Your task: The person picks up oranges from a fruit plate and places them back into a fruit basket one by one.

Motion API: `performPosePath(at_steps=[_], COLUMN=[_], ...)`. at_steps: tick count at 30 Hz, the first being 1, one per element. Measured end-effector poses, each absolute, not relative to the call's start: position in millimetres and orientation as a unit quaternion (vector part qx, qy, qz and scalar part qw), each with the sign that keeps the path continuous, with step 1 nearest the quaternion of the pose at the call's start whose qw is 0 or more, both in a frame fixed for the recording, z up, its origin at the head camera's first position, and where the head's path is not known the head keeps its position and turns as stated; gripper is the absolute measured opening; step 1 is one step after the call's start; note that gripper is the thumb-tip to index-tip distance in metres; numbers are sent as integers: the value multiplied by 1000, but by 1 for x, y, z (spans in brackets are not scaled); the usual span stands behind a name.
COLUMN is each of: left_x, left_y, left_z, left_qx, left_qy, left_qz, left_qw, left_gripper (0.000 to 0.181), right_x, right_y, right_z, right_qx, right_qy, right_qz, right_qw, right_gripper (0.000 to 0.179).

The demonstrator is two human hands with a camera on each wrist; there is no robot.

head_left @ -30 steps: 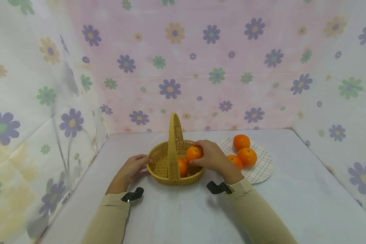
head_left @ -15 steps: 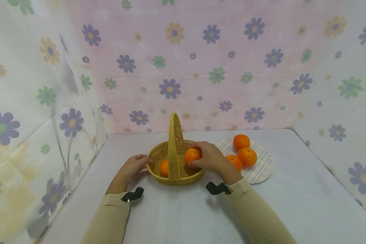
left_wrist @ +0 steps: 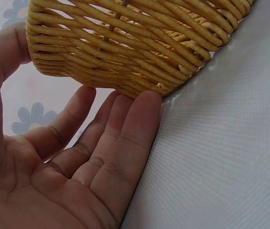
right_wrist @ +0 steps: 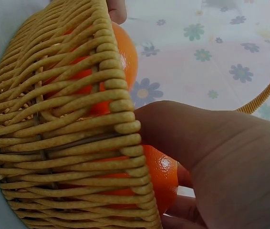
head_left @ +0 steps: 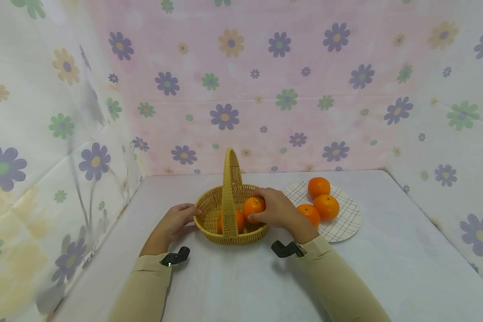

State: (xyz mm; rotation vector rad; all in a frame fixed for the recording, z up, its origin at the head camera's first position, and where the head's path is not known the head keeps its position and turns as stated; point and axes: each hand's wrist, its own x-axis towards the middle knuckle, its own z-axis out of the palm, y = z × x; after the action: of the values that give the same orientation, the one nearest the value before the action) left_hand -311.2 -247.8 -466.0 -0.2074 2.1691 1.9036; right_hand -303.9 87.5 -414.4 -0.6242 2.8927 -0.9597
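Note:
A yellow wicker basket (head_left: 213, 235) with a tall arched handle (head_left: 227, 192) stands on the table. My left hand (head_left: 178, 222) holds its left end; in the left wrist view a digit lies at the rim and fingertips touch the lower weave (left_wrist: 125, 43). Inside the basket's right end, my right hand (head_left: 279, 209) grips an orange (head_left: 253, 206) between thumb and fingers. In the right wrist view that orange (right_wrist: 162, 174) is partly hidden by the wicker wall. A second orange (head_left: 239, 222) lies in the basket, partly behind the handle.
Right of the basket, a white plate (head_left: 348, 223) with a checked line pattern bears three oranges (head_left: 326, 207). Flowered cloth (head_left: 261, 98) rises behind and at both sides of the white table (head_left: 233, 286).
My right hand and its orange have sunk slightly down and left into the basket. The loose orange rolled left past the handle, then partly back right. My left hand stays put.

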Motion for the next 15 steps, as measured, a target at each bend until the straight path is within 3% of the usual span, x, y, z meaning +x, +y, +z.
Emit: performPosePath(at_steps=[15], left_x=[-312], left_y=[-248], left_z=[-465], left_qx=[-79], left_qy=[748], left_qz=[647], left_qw=[124], left_gripper=[52], right_x=[-304], right_y=[87], right_z=[-416], right_qx=[-206], right_qy=[934], right_qz=[-293], right_qw=[17], right_gripper=[65])
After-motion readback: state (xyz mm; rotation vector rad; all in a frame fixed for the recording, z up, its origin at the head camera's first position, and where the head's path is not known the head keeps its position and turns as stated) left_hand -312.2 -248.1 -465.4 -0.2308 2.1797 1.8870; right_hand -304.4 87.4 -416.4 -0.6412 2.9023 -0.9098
